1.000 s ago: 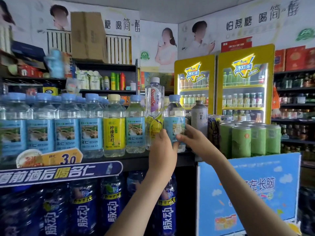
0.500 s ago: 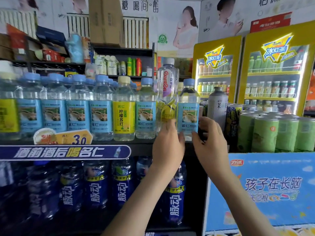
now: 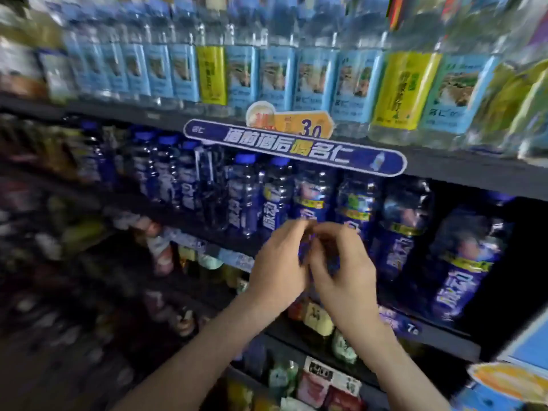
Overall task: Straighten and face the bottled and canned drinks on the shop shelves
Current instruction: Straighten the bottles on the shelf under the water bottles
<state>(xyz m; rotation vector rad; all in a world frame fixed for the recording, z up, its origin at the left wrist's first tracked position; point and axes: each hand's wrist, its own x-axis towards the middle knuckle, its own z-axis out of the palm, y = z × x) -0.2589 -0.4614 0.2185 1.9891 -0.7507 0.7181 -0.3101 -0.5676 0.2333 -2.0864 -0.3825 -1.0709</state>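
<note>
Directly below the shelf banner [image 3: 293, 149], on the shelf that the banner overhangs, stands the blue bottle [image 3: 310, 200] in hand. It is one of a row of like bottles running to either side beneath the banner. Its neighbour toward the banner's left end [image 3: 274, 200] and its neighbour toward the banner's right end [image 3: 355, 209] stand just beside it.

Long axis: vertical. The bottle is upright, with its neck end toward the banner's lower edge and its base on the shelf. The cap itself cannot be made out under the banner.

The left hand [image 3: 277, 262] wraps the bottle's lower body from the side of the banner's left end, the right hand [image 3: 344, 271] from the side of its right end. The curled fingers of both meet across the bottle's front, so each hand is grasping the bottle and neither is free. Motion blur leaves the exact finger contact unclear. Neither hand is nearer than the other: the bottle lies between them, just beyond the palms.

The hands cover most of the label's front, and only a yellow-green band shows above the fingers. Which way the printed face points therefore cannot be told.

Judgement: the coming move is a turn about the vertical axis, the hands working in opposition, until the white lettering faces outward as on the bottles nearer the banner's right end.

Above the banner stand water bottles [image 3: 275, 75] with light blue labels.
</note>
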